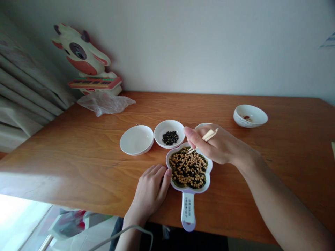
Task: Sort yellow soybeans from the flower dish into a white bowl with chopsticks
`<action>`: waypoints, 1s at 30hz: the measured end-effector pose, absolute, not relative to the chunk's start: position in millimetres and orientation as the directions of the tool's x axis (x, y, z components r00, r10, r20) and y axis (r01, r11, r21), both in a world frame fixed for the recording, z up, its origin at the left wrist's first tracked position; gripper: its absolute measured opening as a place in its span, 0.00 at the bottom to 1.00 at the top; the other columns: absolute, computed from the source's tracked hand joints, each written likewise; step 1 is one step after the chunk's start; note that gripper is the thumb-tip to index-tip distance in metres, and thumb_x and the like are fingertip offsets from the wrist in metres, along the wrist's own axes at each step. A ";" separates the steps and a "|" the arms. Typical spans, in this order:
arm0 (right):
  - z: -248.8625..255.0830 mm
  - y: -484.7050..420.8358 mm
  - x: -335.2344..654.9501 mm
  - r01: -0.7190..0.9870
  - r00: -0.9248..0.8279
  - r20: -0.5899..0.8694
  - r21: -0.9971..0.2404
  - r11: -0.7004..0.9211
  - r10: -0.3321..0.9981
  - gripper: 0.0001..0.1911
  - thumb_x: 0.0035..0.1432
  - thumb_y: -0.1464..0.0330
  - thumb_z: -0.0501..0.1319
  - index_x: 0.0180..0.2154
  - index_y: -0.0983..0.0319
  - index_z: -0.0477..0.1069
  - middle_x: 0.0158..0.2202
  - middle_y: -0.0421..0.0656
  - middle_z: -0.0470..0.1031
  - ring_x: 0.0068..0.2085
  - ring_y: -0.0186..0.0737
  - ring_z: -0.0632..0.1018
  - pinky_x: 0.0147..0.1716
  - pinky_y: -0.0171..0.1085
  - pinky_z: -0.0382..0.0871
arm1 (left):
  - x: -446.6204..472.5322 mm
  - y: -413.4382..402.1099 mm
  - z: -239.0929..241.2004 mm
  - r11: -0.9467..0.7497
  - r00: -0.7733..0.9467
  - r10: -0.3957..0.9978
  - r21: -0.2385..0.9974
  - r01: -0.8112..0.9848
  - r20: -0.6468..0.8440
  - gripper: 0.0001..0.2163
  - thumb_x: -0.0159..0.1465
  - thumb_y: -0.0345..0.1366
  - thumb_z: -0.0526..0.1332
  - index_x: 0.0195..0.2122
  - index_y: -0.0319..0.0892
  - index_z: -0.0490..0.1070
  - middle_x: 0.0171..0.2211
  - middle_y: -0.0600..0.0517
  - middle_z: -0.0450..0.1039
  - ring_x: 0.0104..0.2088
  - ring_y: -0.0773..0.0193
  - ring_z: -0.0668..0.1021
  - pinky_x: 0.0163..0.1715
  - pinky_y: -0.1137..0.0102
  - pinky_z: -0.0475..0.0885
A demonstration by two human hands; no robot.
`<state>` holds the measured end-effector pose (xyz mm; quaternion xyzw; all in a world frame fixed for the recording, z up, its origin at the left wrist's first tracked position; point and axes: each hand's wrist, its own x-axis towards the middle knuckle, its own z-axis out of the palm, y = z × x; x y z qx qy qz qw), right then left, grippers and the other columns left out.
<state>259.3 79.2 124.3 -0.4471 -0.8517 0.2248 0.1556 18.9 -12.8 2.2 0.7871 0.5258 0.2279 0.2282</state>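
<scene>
My right hand (216, 146) is closed around a pair of light wooden chopsticks (208, 136). The chopstick tips reach into mixed beans (188, 167), yellow, black and some green, in a white and lilac flower-shaped pan (210, 174) with a handle pointing toward me. My left hand (151, 186) rests on the table with its fingers curled, the thumb against the pan's left rim. Behind the pan, a white bowl (169, 124) holds small black beans (170, 138). To its left stands an empty white bowl (136, 140). A third bowl (203, 124) is mostly hidden behind my right hand.
Another white bowl (250, 116) with some reddish bits inside stands at the back right of the wooden table (277, 167). A cow-shaped toy keyboard (91, 66) and a crumpled clear plastic bag (107, 104) are at the back left, beside a curtain (23, 94). A grey cable (131, 227) crosses my left forearm.
</scene>
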 end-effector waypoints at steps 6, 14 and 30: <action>122.5 81.2 259.0 0.701 -0.521 0.068 -0.535 0.472 0.851 0.37 0.76 0.46 0.37 0.26 0.60 0.68 0.22 0.41 0.72 0.26 0.36 0.71 0.33 0.41 0.57 | 19.0 -13.3 2.9 -0.347 0.342 0.931 0.599 0.722 0.127 0.16 0.79 0.40 0.48 0.31 0.46 0.60 0.31 0.52 0.70 0.32 0.60 0.72 0.38 0.64 0.66; 129.0 80.9 268.6 0.642 -0.522 0.027 -0.646 0.413 0.853 0.38 0.75 0.44 0.38 0.27 0.60 0.69 0.21 0.38 0.70 0.24 0.33 0.68 0.29 0.39 0.56 | 19.0 -13.0 2.5 -0.340 0.338 0.933 0.598 0.725 0.121 0.16 0.79 0.40 0.48 0.31 0.46 0.60 0.31 0.52 0.71 0.33 0.60 0.72 0.37 0.65 0.66; 124.1 83.0 265.5 0.686 -0.559 0.044 -0.537 0.491 0.828 0.37 0.75 0.46 0.38 0.28 0.60 0.71 0.25 0.42 0.75 0.27 0.38 0.73 0.33 0.42 0.59 | 18.8 -13.7 2.4 -0.339 0.341 0.933 0.600 0.725 0.115 0.16 0.80 0.40 0.47 0.32 0.46 0.59 0.32 0.51 0.70 0.33 0.60 0.72 0.38 0.64 0.66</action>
